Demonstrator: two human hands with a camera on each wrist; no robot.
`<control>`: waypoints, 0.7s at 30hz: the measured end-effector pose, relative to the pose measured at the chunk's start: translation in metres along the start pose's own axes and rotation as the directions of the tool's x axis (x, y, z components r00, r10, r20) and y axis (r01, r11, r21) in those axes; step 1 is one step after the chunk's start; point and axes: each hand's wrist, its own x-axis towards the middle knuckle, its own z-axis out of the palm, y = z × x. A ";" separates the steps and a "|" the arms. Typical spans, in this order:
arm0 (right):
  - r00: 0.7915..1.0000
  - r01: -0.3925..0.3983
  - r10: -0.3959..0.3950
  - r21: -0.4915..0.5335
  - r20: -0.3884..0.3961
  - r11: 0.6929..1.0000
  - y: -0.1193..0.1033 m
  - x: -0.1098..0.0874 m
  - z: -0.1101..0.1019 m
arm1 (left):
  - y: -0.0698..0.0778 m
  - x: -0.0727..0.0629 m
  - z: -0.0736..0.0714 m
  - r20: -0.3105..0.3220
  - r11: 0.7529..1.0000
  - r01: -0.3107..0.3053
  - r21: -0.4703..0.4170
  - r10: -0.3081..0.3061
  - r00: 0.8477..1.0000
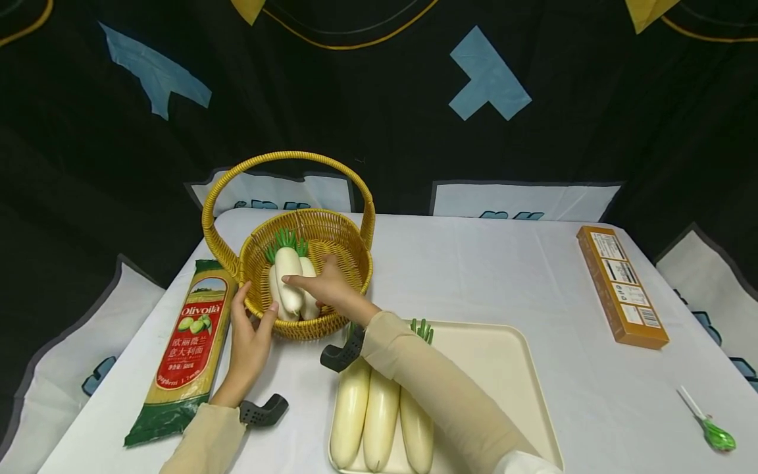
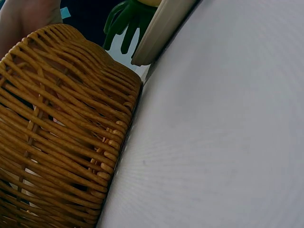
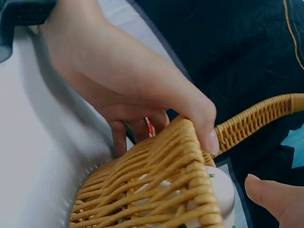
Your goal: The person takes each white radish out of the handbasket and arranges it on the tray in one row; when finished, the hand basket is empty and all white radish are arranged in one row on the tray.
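- The wicker basket (image 1: 334, 230) stands on the white table (image 1: 462, 270), toward 8 o'clock from the middle of the head view; it is golden-yellow and round, with a tall arched handle rising toward 12.
- Three small white radishes (image 1: 287, 263) lie inside on its 9 o'clock side: smooth, plump, matte, with short bright-green tops toward 12. The middle one rests highest, its tapered tip toward 5.
- The left hand (image 1: 251, 339) grips the basket's rim at 8 o'clock, thumb over the edge and fingers against the outside.
- The right hand (image 1: 334, 288) reaches in from 4 o'clock, thumb and fingers spread wide, thumb over the middle radish; I cannot tell whether it touches.
- Toward 5 o'clock from the basket, a cream tray (image 1: 497, 368) bears three larger, yellowish-white radishes (image 1: 381, 421), partly behind the right sleeve (image 1: 438, 395).
- A pasta packet (image 1: 192, 336) lies toward 8 o'clock from the basket; an orange-brown box (image 1: 622, 286) lies toward 3.
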 end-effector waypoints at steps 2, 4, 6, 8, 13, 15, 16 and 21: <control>1.000 0.021 -0.022 -0.048 -0.020 0.999 0.000 0.000 0.002 | 0.000 0.000 0.000 0.000 1.000 0.001 0.003 -0.001 1.000; 0.998 0.045 -0.048 -0.093 -0.033 0.995 0.001 0.000 0.004 | 0.000 0.000 0.000 -0.003 1.000 -0.002 0.002 0.003 1.000; 0.996 0.068 -0.074 -0.147 -0.041 0.987 0.001 0.001 0.006 | -0.001 0.000 0.000 -0.005 1.000 -0.004 0.001 0.004 1.000; 0.994 0.090 -0.100 -0.189 -0.047 0.978 0.001 0.001 0.007 | -0.001 0.001 0.000 -0.007 1.000 -0.005 0.002 0.005 1.000; 0.991 0.103 -0.119 -0.236 -0.055 0.966 0.002 -0.002 0.008 | -0.001 -0.001 0.000 -0.004 1.000 0.007 0.014 -0.007 1.000; 0.993 0.106 -0.116 -0.201 -0.038 0.974 0.003 -0.002 0.008 | -0.001 -0.001 0.000 0.000 1.000 0.010 0.014 -0.010 1.000; 0.993 0.106 -0.114 -0.182 -0.029 0.977 0.003 -0.003 0.008 | -0.001 -0.001 0.000 0.002 1.000 0.010 0.013 -0.010 1.000; 0.994 0.111 -0.111 -0.109 0.002 0.988 0.002 -0.002 0.007 | -0.001 0.000 0.000 0.006 1.000 0.007 0.019 -0.007 1.000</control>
